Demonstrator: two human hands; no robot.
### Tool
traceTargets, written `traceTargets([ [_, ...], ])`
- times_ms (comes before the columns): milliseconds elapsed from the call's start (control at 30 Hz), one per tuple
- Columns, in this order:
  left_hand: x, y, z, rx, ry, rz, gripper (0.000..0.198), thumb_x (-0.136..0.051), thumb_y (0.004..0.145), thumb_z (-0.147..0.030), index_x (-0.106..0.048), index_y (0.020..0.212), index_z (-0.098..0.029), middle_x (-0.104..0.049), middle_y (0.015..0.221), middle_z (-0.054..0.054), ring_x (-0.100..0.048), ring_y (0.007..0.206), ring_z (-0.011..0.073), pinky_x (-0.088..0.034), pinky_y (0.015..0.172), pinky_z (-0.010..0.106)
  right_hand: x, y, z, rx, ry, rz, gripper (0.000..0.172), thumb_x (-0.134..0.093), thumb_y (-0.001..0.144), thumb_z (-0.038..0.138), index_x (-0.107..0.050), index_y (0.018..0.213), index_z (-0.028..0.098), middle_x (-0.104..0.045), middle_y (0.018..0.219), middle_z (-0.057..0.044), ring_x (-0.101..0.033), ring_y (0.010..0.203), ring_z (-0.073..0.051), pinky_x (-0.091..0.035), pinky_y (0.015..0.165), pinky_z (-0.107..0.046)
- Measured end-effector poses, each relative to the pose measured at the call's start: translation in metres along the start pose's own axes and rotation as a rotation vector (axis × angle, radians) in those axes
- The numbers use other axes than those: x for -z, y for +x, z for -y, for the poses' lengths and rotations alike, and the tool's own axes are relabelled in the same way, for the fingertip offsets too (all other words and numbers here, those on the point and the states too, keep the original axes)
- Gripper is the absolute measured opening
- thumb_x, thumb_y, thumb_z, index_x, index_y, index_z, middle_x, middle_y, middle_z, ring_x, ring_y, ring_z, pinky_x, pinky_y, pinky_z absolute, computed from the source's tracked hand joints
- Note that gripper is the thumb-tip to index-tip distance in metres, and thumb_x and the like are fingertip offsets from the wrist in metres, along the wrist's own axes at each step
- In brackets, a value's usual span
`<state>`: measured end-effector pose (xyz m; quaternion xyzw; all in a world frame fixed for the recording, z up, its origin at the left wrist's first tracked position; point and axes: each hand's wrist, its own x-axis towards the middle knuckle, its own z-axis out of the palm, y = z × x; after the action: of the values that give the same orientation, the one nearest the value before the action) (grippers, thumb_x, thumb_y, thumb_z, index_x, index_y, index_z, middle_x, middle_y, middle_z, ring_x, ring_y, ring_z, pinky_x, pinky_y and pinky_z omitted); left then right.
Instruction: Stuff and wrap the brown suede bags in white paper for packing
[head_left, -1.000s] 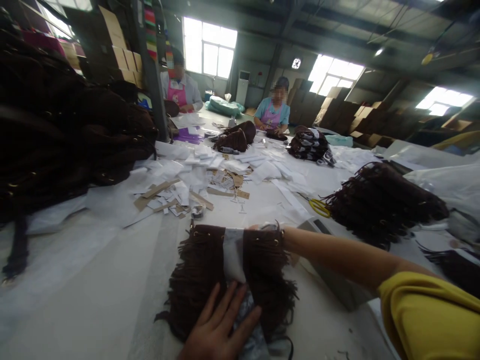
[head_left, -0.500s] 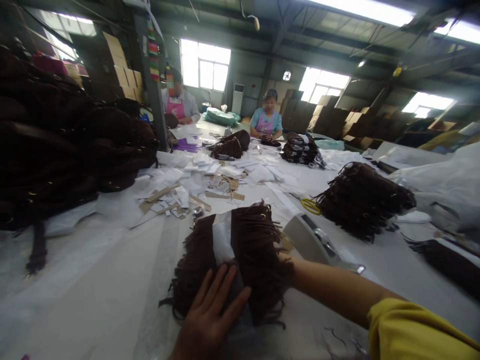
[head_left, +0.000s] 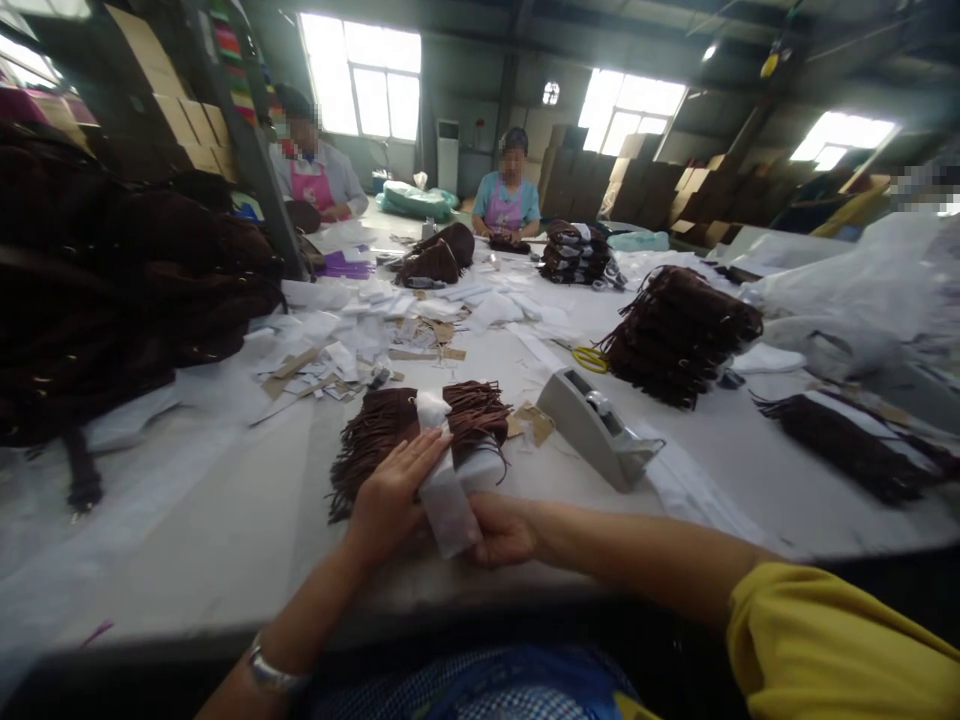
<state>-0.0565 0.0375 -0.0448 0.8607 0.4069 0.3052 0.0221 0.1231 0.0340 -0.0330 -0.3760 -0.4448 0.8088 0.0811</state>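
Note:
A dark brown fringed bag lies on the table in front of me, with a white paper strip running across its middle. My left hand presses on the bag and the strip, its fingers stretched out flat and close together. At the strip's loose near end, my right hand is closed on the paper's edge, with its fingertips partly hidden. A grey tape dispenser stands just right of the bag, and a piece of brown card lies between them.
A stack of fringed bags and yellow-handled scissors are beyond the dispenser. Another fringed piece lies right. Paper scraps cover the middle; a big dark pile rises left. Two people work across the table.
My right hand has come from the bag's far right side to its near edge and now grips the strip. The bag looks flatter and farther off; my left hand still lies on it.

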Motion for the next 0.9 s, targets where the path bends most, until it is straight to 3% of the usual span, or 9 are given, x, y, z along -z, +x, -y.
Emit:
traceTargets([
  [100, -0.006, -0.003, -0.002, -0.034, 0.017, 0.058, 0.066, -0.048, 0.084, -0.009, -0.037, 0.148, -0.020, -0.042, 0.151, 0.010, -0.039, 0.139, 0.0224, -0.035, 0.115, 0.045, -0.006, -0.017, -0.019, -0.177, 0.327, 0.129, 0.042, -0.023, 0.100, 0.011, -0.064, 0.097, 0.009, -0.049, 0.059, 0.002, -0.029, 0.036, 0.000, -0.036, 0.042, -0.006],
  [267, -0.013, -0.009, -0.007, -0.045, 0.074, 0.121, 0.080, -0.046, 0.071, 0.000, -0.036, 0.148, -0.018, -0.029, 0.157, 0.011, -0.029, 0.144, 0.0257, -0.031, 0.116, 0.050, -0.026, -0.051, -0.056, -0.361, 0.827, 0.314, 0.036, -0.029, 0.101, 0.016, -0.062, 0.111, 0.005, -0.062, 0.069, -0.001, -0.040, 0.035, 0.001, -0.042, 0.043, -0.007],
  [400, -0.014, -0.007, -0.009, -0.051, 0.094, 0.165, 0.086, -0.045, 0.064, 0.002, -0.036, 0.148, -0.018, -0.029, 0.157, 0.011, -0.028, 0.145, 0.0264, -0.030, 0.117, 0.051, -0.039, -0.084, -0.074, -0.264, 0.432, 0.325, 0.034, -0.044, 0.099, 0.032, -0.068, 0.096, 0.007, -0.065, 0.071, -0.003, -0.043, 0.037, -0.003, -0.046, 0.043, -0.014],
  [467, -0.013, -0.006, -0.011, -0.047, 0.099, 0.175, 0.087, -0.044, 0.064, 0.002, -0.036, 0.148, -0.017, -0.030, 0.157, 0.011, -0.027, 0.145, 0.0260, -0.029, 0.117, 0.050, -0.038, -0.100, -0.075, -0.074, 0.116, 0.051, 0.042, -0.049, 0.095, 0.048, -0.066, 0.081, 0.013, -0.058, 0.060, 0.000, -0.044, 0.038, -0.007, -0.045, 0.042, -0.020],
  [533, -0.012, -0.006, -0.013, -0.042, 0.098, 0.177, 0.087, -0.043, 0.063, 0.002, -0.036, 0.148, -0.016, -0.030, 0.157, 0.011, -0.027, 0.145, 0.0250, -0.028, 0.117, 0.050, -0.034, -0.110, -0.075, 0.161, -0.241, -0.374, 0.045, -0.051, 0.091, 0.056, -0.064, 0.075, 0.017, -0.053, 0.058, 0.001, -0.050, 0.046, -0.012, -0.047, 0.048, -0.025],
  [633, -0.015, -0.005, -0.018, -0.038, 0.088, 0.161, 0.080, -0.044, 0.068, 0.001, -0.038, 0.146, -0.016, -0.034, 0.155, 0.011, -0.029, 0.144, 0.0241, -0.026, 0.118, 0.049, -0.028, -0.113, -0.081, 0.472, -0.703, -0.754, 0.036, -0.059, 0.088, 0.053, -0.067, 0.102, 0.021, -0.066, 0.087, -0.007, -0.064, 0.081, -0.021, -0.053, 0.075, -0.033],
  [767, -0.024, 0.000, -0.027, -0.003, 0.062, 0.118, 0.072, -0.049, 0.075, -0.006, -0.038, 0.146, -0.014, -0.041, 0.151, 0.012, -0.034, 0.142, 0.0243, -0.025, 0.118, 0.048, -0.021, -0.093, -0.104, 0.695, -1.155, -0.522, 0.065, -0.065, 0.087, 0.044, -0.042, 0.145, 0.026, -0.047, 0.145, -0.013, -0.037, 0.139, -0.029, -0.027, 0.117, -0.049],
  [833, -0.028, 0.003, -0.031, 0.017, 0.059, 0.112, 0.073, -0.052, 0.075, -0.006, -0.037, 0.146, -0.014, -0.041, 0.151, 0.012, -0.035, 0.142, 0.0245, -0.025, 0.119, 0.047, -0.015, -0.081, -0.117, 0.756, -1.293, -0.487, 0.057, -0.060, 0.092, 0.032, -0.042, 0.146, 0.025, -0.046, 0.148, -0.011, -0.032, 0.143, -0.027, -0.022, 0.119, -0.053],
  [900, -0.030, 0.005, -0.031, 0.000, 0.056, 0.132, 0.075, -0.056, 0.076, -0.009, -0.035, 0.147, -0.014, -0.040, 0.152, 0.013, -0.034, 0.142, 0.0251, -0.025, 0.119, 0.048, -0.008, -0.073, -0.126, 0.856, -1.364, -0.552, 0.045, -0.051, 0.095, 0.017, -0.050, 0.140, 0.022, -0.053, 0.142, -0.010, -0.039, 0.140, -0.025, -0.031, 0.116, -0.051],
])
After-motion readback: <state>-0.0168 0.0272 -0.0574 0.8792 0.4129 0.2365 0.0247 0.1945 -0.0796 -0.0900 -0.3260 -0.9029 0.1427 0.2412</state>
